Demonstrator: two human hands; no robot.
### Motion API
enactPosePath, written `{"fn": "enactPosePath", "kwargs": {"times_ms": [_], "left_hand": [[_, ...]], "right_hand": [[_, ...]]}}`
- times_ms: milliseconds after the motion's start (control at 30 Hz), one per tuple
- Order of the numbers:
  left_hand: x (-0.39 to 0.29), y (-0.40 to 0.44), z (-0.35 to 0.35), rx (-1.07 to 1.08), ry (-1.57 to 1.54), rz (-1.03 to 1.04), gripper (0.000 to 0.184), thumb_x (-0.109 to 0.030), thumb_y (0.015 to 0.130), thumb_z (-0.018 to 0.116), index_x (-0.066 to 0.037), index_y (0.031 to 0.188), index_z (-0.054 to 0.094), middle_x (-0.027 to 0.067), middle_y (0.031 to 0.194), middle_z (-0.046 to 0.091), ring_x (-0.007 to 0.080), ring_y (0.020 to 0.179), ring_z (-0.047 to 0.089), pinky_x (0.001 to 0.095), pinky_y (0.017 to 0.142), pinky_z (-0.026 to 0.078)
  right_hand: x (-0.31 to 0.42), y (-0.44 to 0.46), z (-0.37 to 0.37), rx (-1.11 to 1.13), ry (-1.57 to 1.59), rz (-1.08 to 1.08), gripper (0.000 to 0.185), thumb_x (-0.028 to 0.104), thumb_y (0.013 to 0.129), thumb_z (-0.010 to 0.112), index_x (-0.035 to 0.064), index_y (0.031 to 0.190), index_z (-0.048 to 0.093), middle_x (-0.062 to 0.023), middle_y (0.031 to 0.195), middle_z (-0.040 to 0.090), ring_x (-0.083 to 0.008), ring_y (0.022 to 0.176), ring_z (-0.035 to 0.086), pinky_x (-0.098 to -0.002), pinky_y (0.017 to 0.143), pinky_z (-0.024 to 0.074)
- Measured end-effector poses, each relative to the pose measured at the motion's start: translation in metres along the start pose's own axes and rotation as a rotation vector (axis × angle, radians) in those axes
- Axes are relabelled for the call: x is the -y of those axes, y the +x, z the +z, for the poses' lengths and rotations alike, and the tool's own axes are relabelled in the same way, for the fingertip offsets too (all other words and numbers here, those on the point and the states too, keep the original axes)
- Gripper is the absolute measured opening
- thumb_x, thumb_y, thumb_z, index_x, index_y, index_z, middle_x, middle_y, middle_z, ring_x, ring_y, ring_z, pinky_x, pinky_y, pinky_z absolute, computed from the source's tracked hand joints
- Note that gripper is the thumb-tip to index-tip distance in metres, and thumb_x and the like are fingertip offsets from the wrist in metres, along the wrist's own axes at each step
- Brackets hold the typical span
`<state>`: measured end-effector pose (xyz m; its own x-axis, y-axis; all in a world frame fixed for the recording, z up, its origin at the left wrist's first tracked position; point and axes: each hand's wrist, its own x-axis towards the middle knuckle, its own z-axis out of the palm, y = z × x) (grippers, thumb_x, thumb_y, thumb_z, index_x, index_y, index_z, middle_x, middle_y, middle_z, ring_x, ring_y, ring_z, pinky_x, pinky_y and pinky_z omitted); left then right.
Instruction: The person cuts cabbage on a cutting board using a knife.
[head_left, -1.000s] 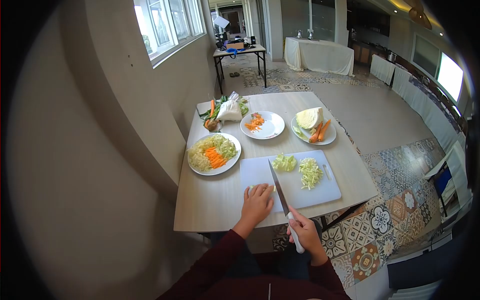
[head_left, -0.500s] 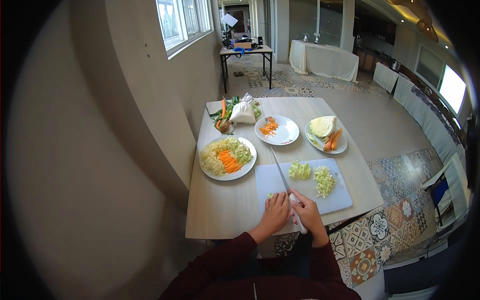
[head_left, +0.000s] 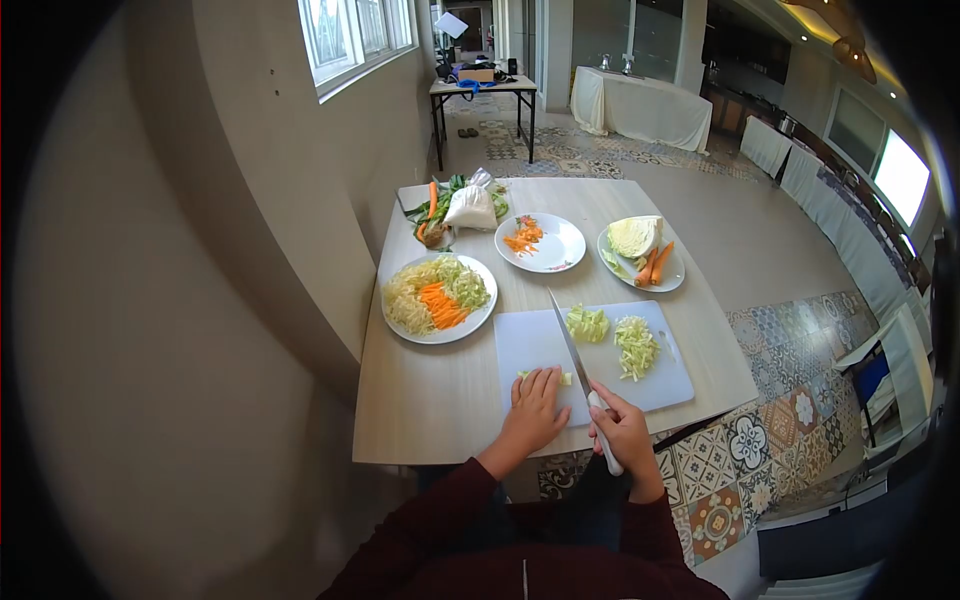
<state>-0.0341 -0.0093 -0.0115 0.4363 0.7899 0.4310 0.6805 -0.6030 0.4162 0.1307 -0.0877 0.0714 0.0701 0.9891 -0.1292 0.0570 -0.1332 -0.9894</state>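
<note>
We have one pale green strip of cabbage (head_left: 566, 379) near the front of the single white plastic cutting board (head_left: 520, 340), partly hidden under our left hand (head_left: 535, 415), whose fingers lie outstretched over it. Our right hand (head_left: 625, 435) has its fingers closed around the white handle of one long steel-bladed knife (head_left: 572, 345), which slants up the board and stands between the strip and two heaps of cut cabbage, a compact one (head_left: 587, 323) and a loose shredded one (head_left: 636, 348). Beyond are three round white plates: the left (head_left: 435, 340) holds shredded vegetables with orange carrot sticks in front, the middle (head_left: 562, 245) orange scraps, the right (head_left: 619, 275) one cut cabbage (head_left: 635, 236) and two whole orange carrots (head_left: 662, 260). Behind the left plate, one knotted white plastic bag (head_left: 470, 208) sits against leafy greens, covering some. All rest on one pale wooden table (head_left: 400, 420).
</note>
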Motion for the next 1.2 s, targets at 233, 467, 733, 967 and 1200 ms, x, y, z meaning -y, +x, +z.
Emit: {"fn": "enactPosePath", "kwargs": {"times_ms": [233, 467, 733, 967, 1200], "left_hand": [[0.004, 0.001, -0.004, -0.143, -0.170, -0.056, 0.056, -0.018, 0.085, 0.067, -0.005, 0.135, 0.047, 0.0153, 0.139, 0.050, 0.0359, 0.135, 0.041, 0.0486, 0.113, 0.029], [-0.005, 0.010, -0.013, -0.114, -0.120, -0.074, 0.036, -0.018, 0.085, 0.069, -0.013, 0.120, 0.062, 0.0068, 0.124, 0.060, 0.0310, 0.120, 0.049, 0.0466, 0.104, 0.033], [-0.014, 0.027, -0.007, -0.194, 0.089, -0.136, 0.014, -0.019, 0.080, 0.075, -0.017, 0.093, 0.073, -0.0012, 0.093, 0.063, 0.0236, 0.097, 0.054, 0.0438, 0.093, 0.035], [-0.005, 0.025, -0.001, -0.210, 0.079, -0.114, 0.010, -0.019, 0.079, 0.075, -0.016, 0.088, 0.072, -0.0015, 0.091, 0.062, 0.0223, 0.095, 0.055, 0.0451, 0.093, 0.036], [-0.012, 0.022, -0.008, -0.204, 0.069, -0.091, 0.021, -0.013, 0.080, 0.073, -0.020, 0.100, 0.072, 0.0010, 0.094, 0.060, 0.0238, 0.097, 0.054, 0.0436, 0.091, 0.036]], "right_hand": [[-0.002, -0.034, -0.015, 0.004, -0.035, 0.072, 0.048, 0.010, 0.098, 0.058, 0.0112, 0.145, 0.051, -0.0023, 0.064, 0.058, -0.0067, 0.048, 0.053, -0.0232, 0.045, 0.0442], [-0.014, -0.057, -0.013, -0.007, 0.011, 0.103, 0.048, 0.008, 0.098, 0.056, 0.0098, 0.145, 0.050, -0.0024, 0.065, 0.058, -0.0065, 0.049, 0.052, -0.0235, 0.045, 0.0444], [-0.019, -0.059, -0.011, 0.035, 0.002, 0.089, 0.050, 0.007, 0.099, 0.052, 0.0096, 0.148, 0.046, -0.0042, 0.067, 0.060, -0.0085, 0.049, 0.054, -0.0231, 0.047, 0.0461], [-0.024, -0.058, -0.009, 0.046, 0.030, 0.084, 0.050, 0.008, 0.098, 0.052, 0.0112, 0.148, 0.047, -0.0044, 0.067, 0.060, -0.0089, 0.049, 0.055, -0.0236, 0.047, 0.0466], [-0.023, -0.056, -0.003, 0.047, -0.096, 0.068, 0.051, 0.009, 0.098, 0.053, 0.0124, 0.148, 0.047, -0.0034, 0.066, 0.060, -0.0086, 0.049, 0.055, -0.0242, 0.047, 0.0471]]}}
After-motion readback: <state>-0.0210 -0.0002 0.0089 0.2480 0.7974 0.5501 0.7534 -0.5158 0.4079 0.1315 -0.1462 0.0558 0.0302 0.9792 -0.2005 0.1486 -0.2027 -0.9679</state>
